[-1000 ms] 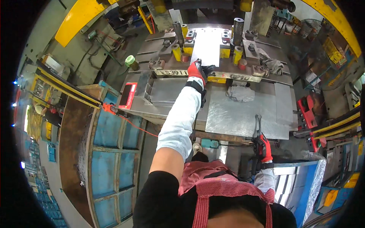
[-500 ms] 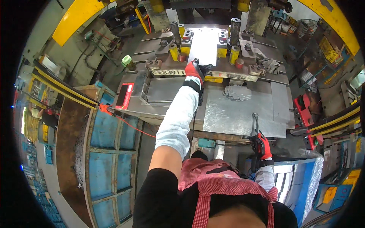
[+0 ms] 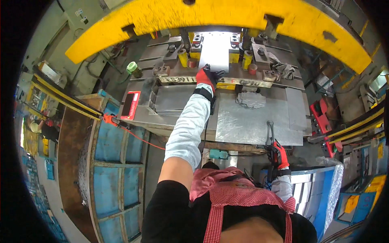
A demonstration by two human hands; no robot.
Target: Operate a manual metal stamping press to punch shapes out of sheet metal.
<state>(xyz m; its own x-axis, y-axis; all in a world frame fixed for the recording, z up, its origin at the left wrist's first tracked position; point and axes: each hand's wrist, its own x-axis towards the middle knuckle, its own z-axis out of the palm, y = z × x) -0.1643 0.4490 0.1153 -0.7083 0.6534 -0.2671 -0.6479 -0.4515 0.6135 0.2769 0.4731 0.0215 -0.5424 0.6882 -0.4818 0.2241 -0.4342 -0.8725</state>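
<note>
My left hand [image 3: 208, 77], in a red and black glove, reaches forward to the near edge of a bright metal sheet [image 3: 214, 50]. Its fingers look closed at that edge, though their undersides are hidden. The sheet lies between the blocks and posts of a press die. Low on the right, my right hand [image 3: 278, 156], gloved the same way, is wrapped round a dark hand tool [image 3: 270, 131] with a long looped metal end. That loop reaches over a large flat metal plate [image 3: 251, 121] on the table.
A yellow curved press part [image 3: 219, 16] spans the top. Yellow cylinders [image 3: 182, 58] flank the die. Thin sheets [image 3: 174, 99] lie stacked left of my arm, near a red-framed dark panel [image 3: 130, 104]. Jagged metal pieces [image 3: 251, 99] rest on the plate. A blue-panelled frame [image 3: 107, 141] stands left.
The yellow press part has come down and now crosses the upper view. My left hand stays at the sheet's edge, and my right hand still grips the tool. The view has shifted slightly.
</note>
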